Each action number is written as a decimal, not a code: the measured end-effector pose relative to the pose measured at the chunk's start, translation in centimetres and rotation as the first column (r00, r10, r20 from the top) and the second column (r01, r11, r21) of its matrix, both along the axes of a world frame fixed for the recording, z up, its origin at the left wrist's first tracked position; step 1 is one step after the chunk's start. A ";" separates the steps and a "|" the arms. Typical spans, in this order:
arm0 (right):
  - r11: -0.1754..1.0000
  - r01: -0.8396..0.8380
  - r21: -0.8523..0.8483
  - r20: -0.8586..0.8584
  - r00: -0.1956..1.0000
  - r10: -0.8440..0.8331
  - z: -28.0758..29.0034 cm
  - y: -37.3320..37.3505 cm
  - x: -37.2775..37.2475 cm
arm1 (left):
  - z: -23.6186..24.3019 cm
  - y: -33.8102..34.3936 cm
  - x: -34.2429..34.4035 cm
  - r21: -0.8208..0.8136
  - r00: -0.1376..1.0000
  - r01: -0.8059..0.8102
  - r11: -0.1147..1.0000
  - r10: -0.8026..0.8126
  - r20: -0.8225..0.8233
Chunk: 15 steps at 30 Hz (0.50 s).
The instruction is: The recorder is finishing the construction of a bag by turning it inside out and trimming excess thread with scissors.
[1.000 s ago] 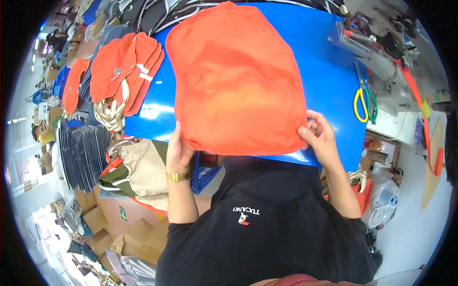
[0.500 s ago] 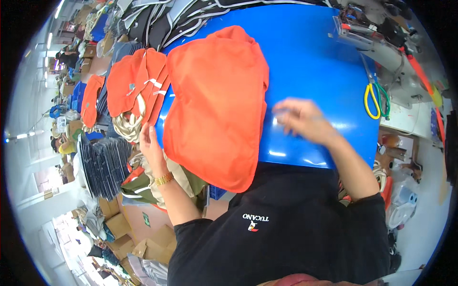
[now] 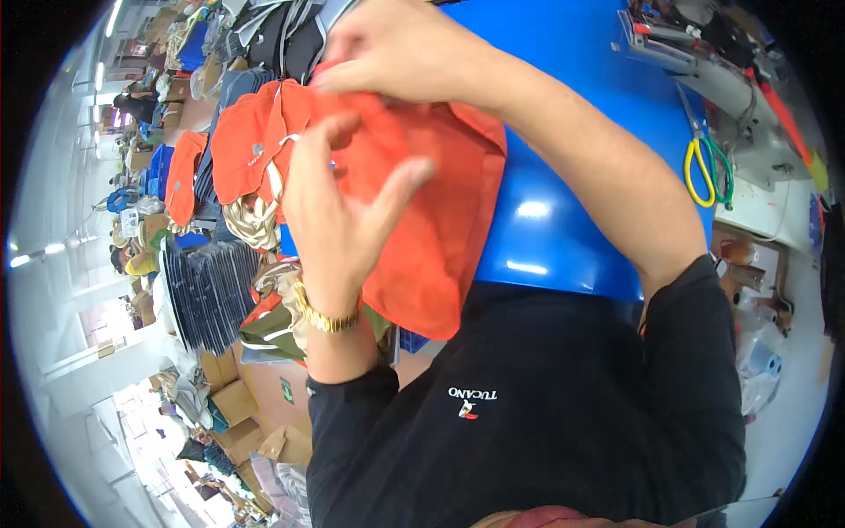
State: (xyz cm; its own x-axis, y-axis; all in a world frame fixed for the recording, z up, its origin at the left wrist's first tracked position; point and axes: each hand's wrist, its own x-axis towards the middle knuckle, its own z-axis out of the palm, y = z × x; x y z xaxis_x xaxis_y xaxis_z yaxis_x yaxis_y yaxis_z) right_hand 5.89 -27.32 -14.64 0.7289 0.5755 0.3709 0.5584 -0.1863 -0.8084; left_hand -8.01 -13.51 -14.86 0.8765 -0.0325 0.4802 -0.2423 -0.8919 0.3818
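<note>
An orange fabric piece lies on the blue board, slightly left of centre and extending past the front edge. My left hand is over its left half, thumb and fingers spread apart. My right hand is at the top edge of the fabric; its fingertips are blurred, so I cannot tell whether they grip it. At the left, a stack of orange pieces with white tags and cream straps sits beside the fabric.
Yellow-and-green scissors lie at the board's right, near machinery. Black grey-edged pieces are piled behind. Below left are a stack of dark panels and cardboard boxes; people are in the far left background.
My right hand has moved up and left across the board to the fabric's top. My left hand has moved right onto the fabric, which was turned and shifted left from a second ago.
</note>
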 end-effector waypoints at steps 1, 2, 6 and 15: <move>0.960 -0.270 0.078 -0.131 0.952 0.278 2.2 0.0 -0.1 | 0.2 -0.2 1.4 0.135 0.998 -0.053 0.989 0.048 0.039; 0.922 -0.308 0.235 -0.178 0.919 0.352 2.3 -0.2 -0.1 | 0.9 -0.4 2.6 0.141 0.993 -0.072 0.987 0.058 0.102; 0.917 -0.008 0.399 -0.077 0.996 0.042 -0.6 -3.7 1.2 | 2.3 7.3 3.3 -0.397 0.997 -0.075 0.915 0.073 -0.019; 0.855 0.334 0.396 -0.189 0.941 -0.280 -9.6 -2.6 -5.8 | 6.7 9.3 0.4 -0.779 0.983 0.058 0.624 0.103 0.155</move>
